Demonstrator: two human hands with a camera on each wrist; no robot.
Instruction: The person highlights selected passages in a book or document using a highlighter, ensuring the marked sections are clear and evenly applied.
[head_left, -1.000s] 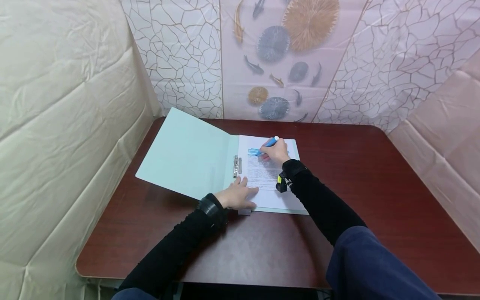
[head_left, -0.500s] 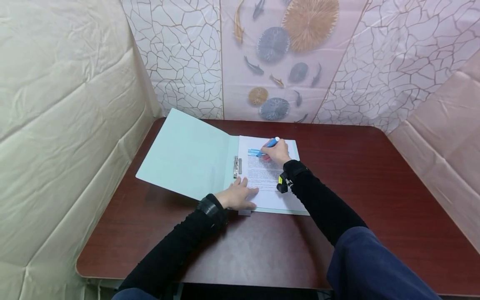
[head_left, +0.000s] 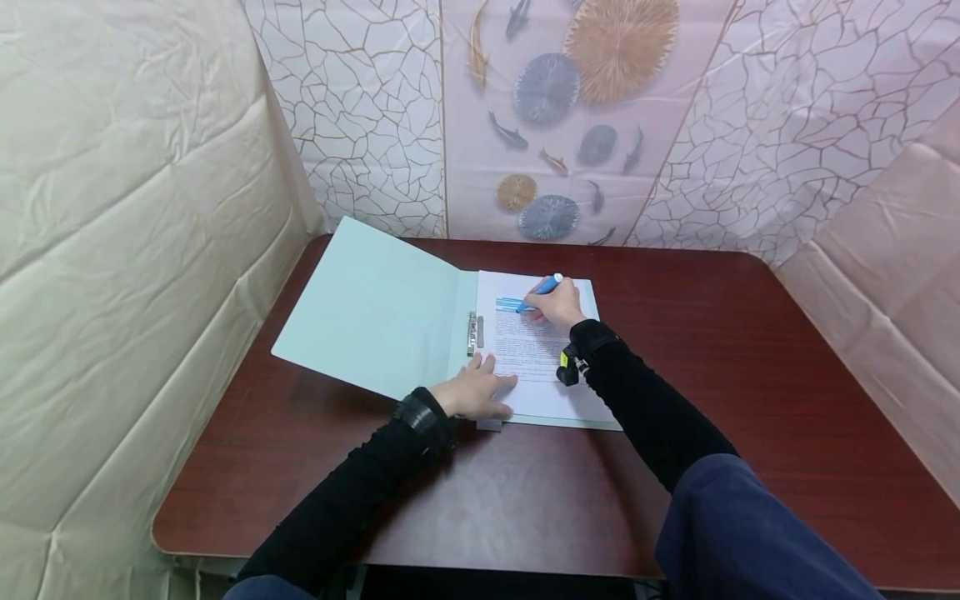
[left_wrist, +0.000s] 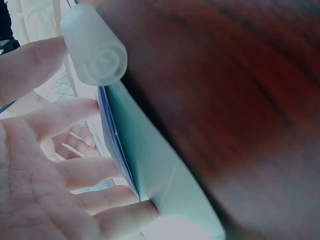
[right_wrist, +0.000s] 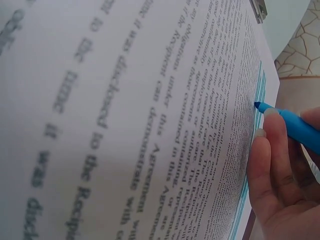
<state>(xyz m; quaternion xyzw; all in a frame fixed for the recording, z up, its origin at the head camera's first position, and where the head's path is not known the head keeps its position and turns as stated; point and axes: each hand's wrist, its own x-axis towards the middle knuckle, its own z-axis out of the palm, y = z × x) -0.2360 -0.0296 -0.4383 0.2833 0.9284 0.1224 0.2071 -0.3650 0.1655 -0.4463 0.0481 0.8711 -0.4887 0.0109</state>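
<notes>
My right hand pinches a blue marker, its tip down at the printed page. In the right wrist view, the dark tip of the marker meets the paper beside several blue lines drawn along the text. My left hand rests with spread fingers on the page's lower left, by the inner edge of an open pale green folder. A translucent whitish cylinder appears near the left thumb in the left wrist view.
A metal clip sits along the folder's spine. The folder's cover lies opened to the left on a dark red-brown table. Cream cloth hangs at the left, and a patterned sheet stands behind the table.
My right hand and the marker have slid slightly rightward along a line of text, and the tip has moved with them. The left hand and folder have stayed put.
</notes>
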